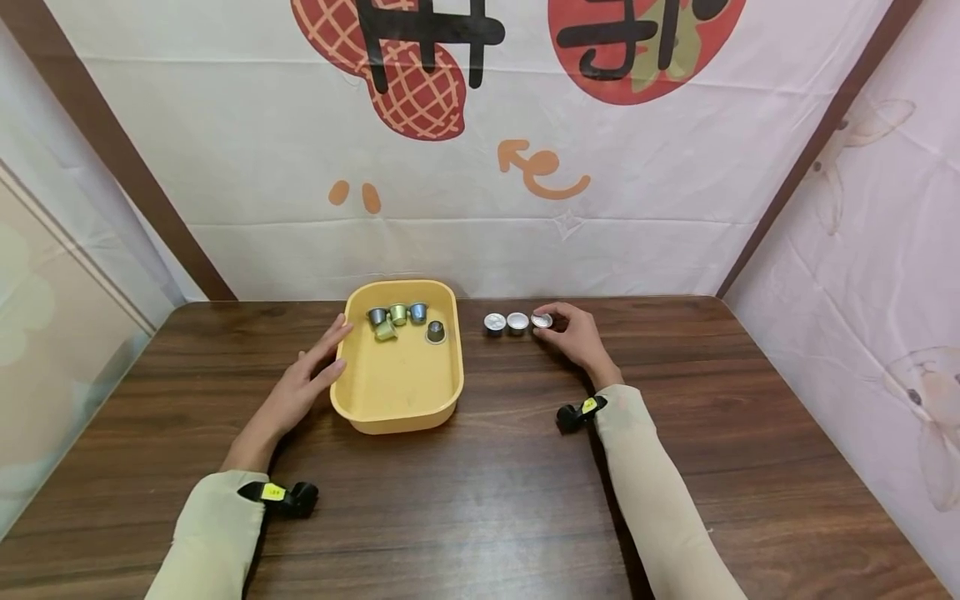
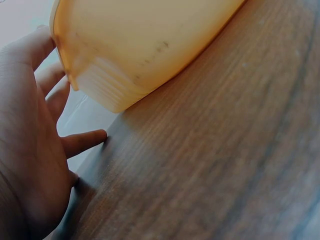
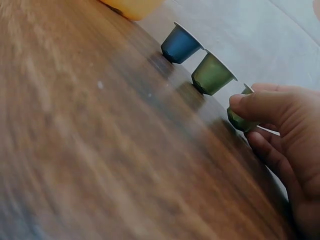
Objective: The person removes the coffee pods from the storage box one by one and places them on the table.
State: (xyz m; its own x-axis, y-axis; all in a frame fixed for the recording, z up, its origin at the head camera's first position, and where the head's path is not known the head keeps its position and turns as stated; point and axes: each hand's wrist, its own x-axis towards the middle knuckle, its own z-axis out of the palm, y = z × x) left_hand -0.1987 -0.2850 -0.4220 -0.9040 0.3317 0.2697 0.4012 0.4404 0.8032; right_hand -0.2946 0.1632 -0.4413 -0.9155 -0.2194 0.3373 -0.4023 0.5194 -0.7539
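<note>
My right hand [image 1: 579,337] pinches a green coffee capsule [image 3: 239,119] between thumb and fingers, at the right end of a short row on the table. Beside it stand another green capsule [image 3: 214,74] and a blue capsule [image 3: 180,45], foil lids up. Fingers spread, my left hand [image 1: 296,390] rests against the left rim of a yellow tray [image 1: 397,387]. Inside the tray, toward its back, lie several more capsules: a dark one [image 1: 377,317], a light green one [image 1: 397,314], a blue one [image 1: 417,312], a tilted green one [image 1: 386,331] and a grey-brown one [image 1: 436,332].
The dark wooden table [image 1: 465,517] ends at its back edge near a printed cloth wall [image 1: 465,250], just behind the tray and the capsule row. Each sleeve cuff carries a black wrist camera, the left one [image 1: 300,498] and the right one [image 1: 573,417].
</note>
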